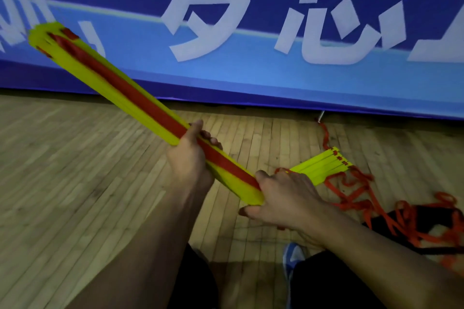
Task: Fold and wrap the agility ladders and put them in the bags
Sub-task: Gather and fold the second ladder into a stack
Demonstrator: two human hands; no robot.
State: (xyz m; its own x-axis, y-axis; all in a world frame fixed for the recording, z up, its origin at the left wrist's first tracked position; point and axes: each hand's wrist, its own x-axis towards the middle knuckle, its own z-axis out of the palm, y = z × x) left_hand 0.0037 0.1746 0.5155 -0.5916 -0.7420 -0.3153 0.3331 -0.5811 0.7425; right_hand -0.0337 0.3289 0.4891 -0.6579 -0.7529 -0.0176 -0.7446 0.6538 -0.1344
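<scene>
1. the stacked bundle of yellow rungs [120, 93] with the red strap [140, 100] along its top is lifted off the wooden floor [75, 158]; its far end points to about 10 o'clock, toward the blue banner [251, 65]. keep that far end squared, so no rung slides out.
2. your left hand [188, 158] grips the bundle near its middle, thumb on top and fingers curled under. keep this grip firm; i judge it is the anchor for the wrapping.
3. your right hand [283, 198] closes on the near end at about 4 o'clock, fingers bent on the rungs and strap. pull the strap tight before each turn.
4. at 3 o'clock a second ladder [324, 165] lies on the floor with its loose red straps [376, 208] tangled. keep your strap away from them.
</scene>
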